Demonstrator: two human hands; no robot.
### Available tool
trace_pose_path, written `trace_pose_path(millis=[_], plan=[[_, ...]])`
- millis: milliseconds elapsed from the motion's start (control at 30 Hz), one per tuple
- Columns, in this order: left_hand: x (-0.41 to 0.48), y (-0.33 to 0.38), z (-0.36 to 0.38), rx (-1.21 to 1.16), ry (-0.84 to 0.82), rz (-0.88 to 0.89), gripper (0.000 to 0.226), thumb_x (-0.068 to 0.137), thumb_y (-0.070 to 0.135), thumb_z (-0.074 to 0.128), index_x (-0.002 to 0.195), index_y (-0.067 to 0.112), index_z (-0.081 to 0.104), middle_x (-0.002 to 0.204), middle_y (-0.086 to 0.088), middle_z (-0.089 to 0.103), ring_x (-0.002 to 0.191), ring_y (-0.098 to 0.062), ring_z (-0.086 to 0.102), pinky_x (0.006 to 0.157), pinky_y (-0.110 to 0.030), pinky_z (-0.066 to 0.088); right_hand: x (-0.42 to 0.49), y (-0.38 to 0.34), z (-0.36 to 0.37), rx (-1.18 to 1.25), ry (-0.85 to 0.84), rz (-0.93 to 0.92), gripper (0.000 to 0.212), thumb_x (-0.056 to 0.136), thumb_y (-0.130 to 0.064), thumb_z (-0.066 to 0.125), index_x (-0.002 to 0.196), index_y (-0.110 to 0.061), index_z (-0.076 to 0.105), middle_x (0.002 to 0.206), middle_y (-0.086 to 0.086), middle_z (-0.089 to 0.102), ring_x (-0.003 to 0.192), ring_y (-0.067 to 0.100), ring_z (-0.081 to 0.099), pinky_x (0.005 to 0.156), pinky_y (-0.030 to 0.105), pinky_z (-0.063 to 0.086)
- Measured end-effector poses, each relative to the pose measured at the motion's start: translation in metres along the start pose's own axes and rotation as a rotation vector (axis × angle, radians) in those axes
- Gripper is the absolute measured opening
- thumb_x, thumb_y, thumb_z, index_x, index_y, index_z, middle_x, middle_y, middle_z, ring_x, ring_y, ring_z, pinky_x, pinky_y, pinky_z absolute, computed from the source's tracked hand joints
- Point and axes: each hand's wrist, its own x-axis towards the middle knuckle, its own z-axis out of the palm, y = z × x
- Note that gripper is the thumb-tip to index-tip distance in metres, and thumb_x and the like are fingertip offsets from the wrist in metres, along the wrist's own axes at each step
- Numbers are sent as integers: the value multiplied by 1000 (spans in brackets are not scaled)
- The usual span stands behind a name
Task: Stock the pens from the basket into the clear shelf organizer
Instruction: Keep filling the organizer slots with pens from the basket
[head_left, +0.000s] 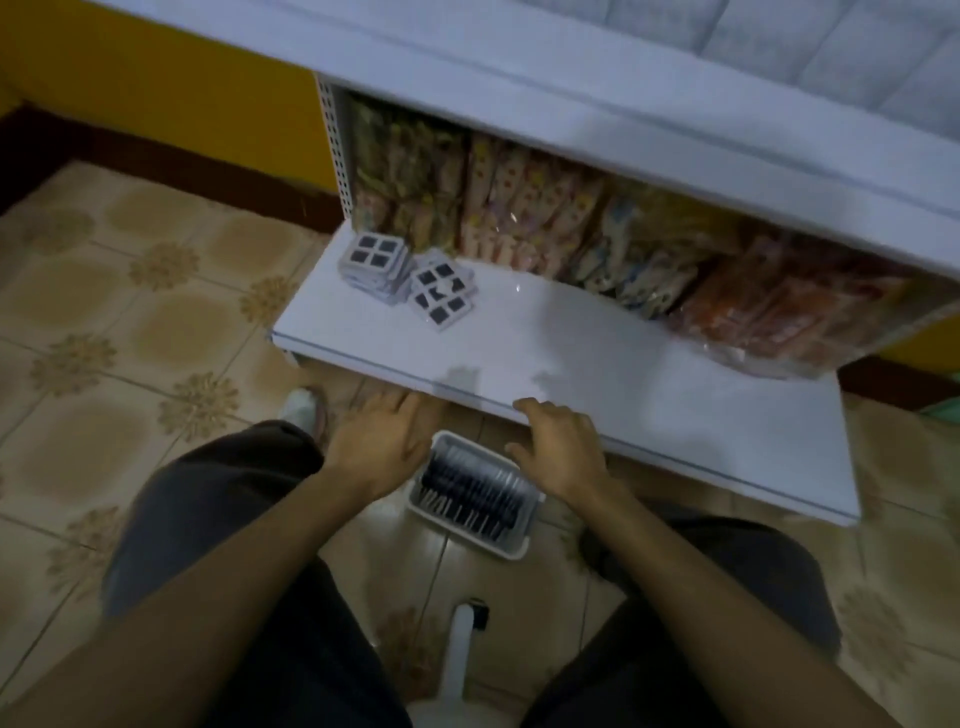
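Crouching over a tiled floor (130, 322), a person in dark trousers (208, 499) reaches both bare forearms forward. Nearest the camera, behind the wrists and between the knees, stands a white object (460, 657) that I cannot identify. The left hand (382, 441) is spread flat with straight, relaxed fingers and holds nothing. The right hand (563, 452) is loosely spread, fingers a little bent, and also holds nothing. Between the two hands and below them, a white basket (470, 539) sits on the floor, its near end lying back between the wrists. The pens (470, 486) lie inside it, a packed row with dark barrels, blurred. Whether either hand touches the basket rim I cannot tell. Just left of the left hand is a pale shoe (304, 410).

Right beyond the fingertips runs the front edge of a white shelf (571, 358); the right fingertips are at that edge. Further out and left of the left hand, two small stacks of cards (374, 260) with dark squares lie on the shelf. Behind them, patterned packets (519, 208) stand along the back. Above is an upper shelf (571, 93), and far left a yellow wall (156, 78).
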Motion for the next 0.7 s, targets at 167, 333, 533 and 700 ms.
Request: trace_pose_path(millis=[167, 333, 533, 700], plan=[[-6, 12, 68, -35, -248, -26, 50, 94, 41, 49, 138, 19, 39, 133, -4, 47, 118, -26, 47, 86, -37, 46, -15, 36, 68, 80, -198, 127, 46, 92, -42, 55, 132, -20, 48, 117, 6, 65, 108, 27, 59, 92, 36, 41], [-9, 5, 128, -80, -387, -57, 50, 94, 41, 49, 138, 19, 38, 131, -4, 52, 117, -24, 49, 90, -36, 47, -23, 57, 119, 152, -362, 202, 33, 93, -31, 54, 121, -13, 55, 98, 7, 67, 86, 25, 64, 75, 37, 54], [-1, -3, 186, -130, -484, -136, 48, 95, 40, 50, 138, 20, 41, 131, -1, 53, 114, -21, 52, 88, -34, 48, -25, 74, 177, 219, -428, 289, 40, 97, -33, 50, 133, -15, 45, 109, 9, 66, 93, 26, 65, 76, 37, 55], [13, -12, 228, -251, -529, -150, 45, 96, 34, 52, 135, 15, 47, 129, -5, 56, 112, -21, 55, 84, -27, 44, -31, 71, 229, 304, -448, 404, 43, 97, -33, 49, 135, -14, 39, 97, 9, 65, 81, 25, 63, 64, 34, 52]])
